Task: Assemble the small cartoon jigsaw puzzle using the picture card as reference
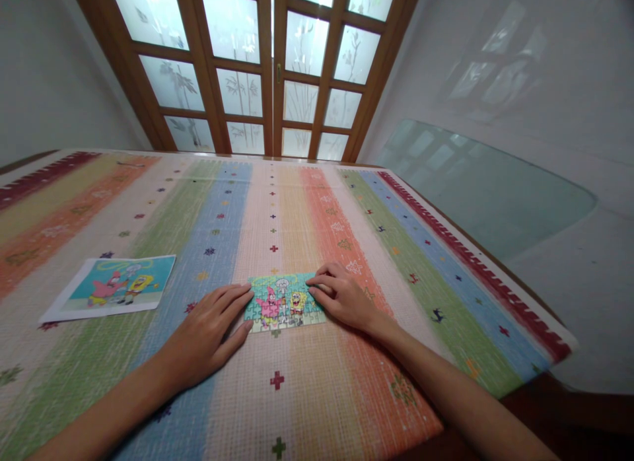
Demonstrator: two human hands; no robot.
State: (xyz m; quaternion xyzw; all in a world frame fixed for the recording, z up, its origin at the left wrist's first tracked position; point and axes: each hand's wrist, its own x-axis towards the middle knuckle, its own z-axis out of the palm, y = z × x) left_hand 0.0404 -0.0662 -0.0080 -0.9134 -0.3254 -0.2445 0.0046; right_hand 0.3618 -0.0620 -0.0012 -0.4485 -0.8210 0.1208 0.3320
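left hand (211,329) flat, grip apart, touching jigsaw (284,302) (cartoon) | right hand (341,296) curled on edge; grip apparently empty

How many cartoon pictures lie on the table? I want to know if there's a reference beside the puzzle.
2. The assembled puzzle lies between the left hand and right hand, both touching its edges. The printed picture lies apart, to the left. None seems hidden.

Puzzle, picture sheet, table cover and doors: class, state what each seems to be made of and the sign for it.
Puzzle: likely printed card, matt; interlocking piece outlines show.
Picture sheet: thin paper, lying flat with a white border.
Table cover: apparently woven cloth; a grid texture shows in its stripes.
Doors: brown wood frames with frosted, leaf-patterned glass.
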